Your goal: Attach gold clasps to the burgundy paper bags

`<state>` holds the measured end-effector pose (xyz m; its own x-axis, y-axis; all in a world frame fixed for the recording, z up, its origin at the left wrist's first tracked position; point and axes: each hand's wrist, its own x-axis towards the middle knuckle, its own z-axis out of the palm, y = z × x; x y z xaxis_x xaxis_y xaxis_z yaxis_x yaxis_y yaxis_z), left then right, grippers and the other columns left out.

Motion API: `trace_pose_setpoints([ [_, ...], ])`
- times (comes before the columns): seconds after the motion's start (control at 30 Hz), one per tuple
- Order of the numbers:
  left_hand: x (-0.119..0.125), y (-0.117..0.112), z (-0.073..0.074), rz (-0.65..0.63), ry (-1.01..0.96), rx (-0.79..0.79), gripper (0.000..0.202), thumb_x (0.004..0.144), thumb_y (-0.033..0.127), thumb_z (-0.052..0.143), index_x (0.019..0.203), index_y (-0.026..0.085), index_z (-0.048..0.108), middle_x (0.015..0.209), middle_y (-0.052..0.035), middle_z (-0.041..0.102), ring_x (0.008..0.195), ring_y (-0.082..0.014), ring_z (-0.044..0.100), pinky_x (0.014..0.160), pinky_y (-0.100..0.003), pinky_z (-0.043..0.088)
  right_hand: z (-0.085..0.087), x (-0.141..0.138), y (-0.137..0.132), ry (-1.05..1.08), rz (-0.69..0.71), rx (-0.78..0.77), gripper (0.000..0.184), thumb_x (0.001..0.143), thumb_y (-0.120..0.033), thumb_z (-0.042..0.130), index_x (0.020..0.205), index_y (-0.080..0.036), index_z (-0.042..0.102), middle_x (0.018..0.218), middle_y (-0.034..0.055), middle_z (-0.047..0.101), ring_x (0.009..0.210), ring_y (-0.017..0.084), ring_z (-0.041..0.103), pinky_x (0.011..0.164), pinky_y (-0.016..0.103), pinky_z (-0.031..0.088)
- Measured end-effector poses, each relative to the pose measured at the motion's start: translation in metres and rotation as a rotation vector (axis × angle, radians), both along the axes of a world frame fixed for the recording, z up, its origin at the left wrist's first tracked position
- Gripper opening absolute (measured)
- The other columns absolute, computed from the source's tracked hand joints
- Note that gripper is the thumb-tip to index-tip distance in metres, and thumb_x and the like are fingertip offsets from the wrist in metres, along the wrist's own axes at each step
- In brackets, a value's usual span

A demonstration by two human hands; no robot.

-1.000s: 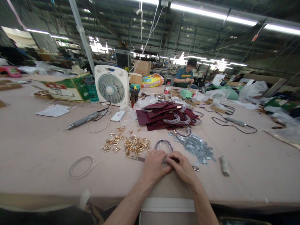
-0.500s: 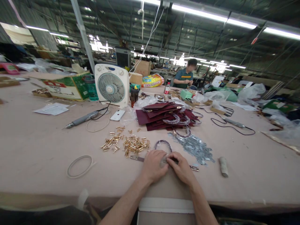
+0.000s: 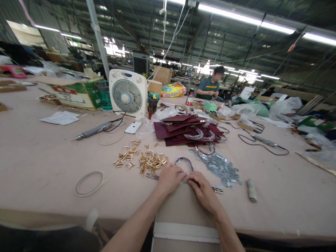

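Pinching the wrapped handle [image 3: 183, 161] at the table's [image 3: 39, 164] near edge, you are gripping its lower end with your left hand [image 3: 170, 179] and right hand [image 3: 203, 190], fingers closed on it. Gold fittings [image 3: 147, 161] are lying loose just beside it, so plenty is probably remaining.

room: factory hall | ceiling [image 3: 147, 21]: dark trusses | light: tube lamps [image 3: 246, 21] | table [image 3: 39, 157]: beige

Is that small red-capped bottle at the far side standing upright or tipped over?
Upright: the bottle stands on its base on the table, red cap on top.
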<state>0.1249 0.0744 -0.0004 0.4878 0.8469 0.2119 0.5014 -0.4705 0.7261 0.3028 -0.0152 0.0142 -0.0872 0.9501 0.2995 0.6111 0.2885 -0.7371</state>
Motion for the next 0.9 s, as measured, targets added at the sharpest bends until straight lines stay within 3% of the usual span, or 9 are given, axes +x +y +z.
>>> trace_pose_setpoints([
  [0.23,0.003,0.0,0.001,0.068,0.023,-0.017,0.026,0.094,0.048,0.066,0.092,0.03,0.084,0.097,-0.006,0.075,0.108,-0.026,0.062,0.09,-0.036,0.047,-0.015,0.002,-0.006,-0.011,0.022,0.137,0.019,0.105,-0.023,0.054,0.107,-0.029,0.072,0.111,0.0063,0.07,0.113,0.026,0.06,0.101,0.043,0.048],
  [0.47,0.002,-0.002,0.006,0.045,0.067,-0.02,0.025,0.094,0.047,0.066,0.091,0.03,0.083,0.098,-0.007,0.074,0.107,-0.0261,0.063,0.085,-0.035,0.047,-0.016,0.001,-0.016,-0.117,0.037,0.224,0.025,0.104,-0.02,0.055,0.113,-0.032,0.074,0.113,0.0063,0.072,0.116,0.026,0.061,0.103,0.044,0.048],
  [0.9,-0.001,0.0,-0.004,0.056,-0.05,-0.033,0.015,0.093,0.04,0.069,0.094,0.029,0.078,0.099,-0.0014,0.075,0.103,-0.0221,0.064,0.09,-0.033,0.047,-0.01,-0.004,-0.01,-0.019,-0.098,0.088,0.018,0.101,-0.025,0.059,0.106,-0.029,0.076,0.106,0.007,0.071,0.107,0.027,0.063,0.097,0.043,0.051],
])
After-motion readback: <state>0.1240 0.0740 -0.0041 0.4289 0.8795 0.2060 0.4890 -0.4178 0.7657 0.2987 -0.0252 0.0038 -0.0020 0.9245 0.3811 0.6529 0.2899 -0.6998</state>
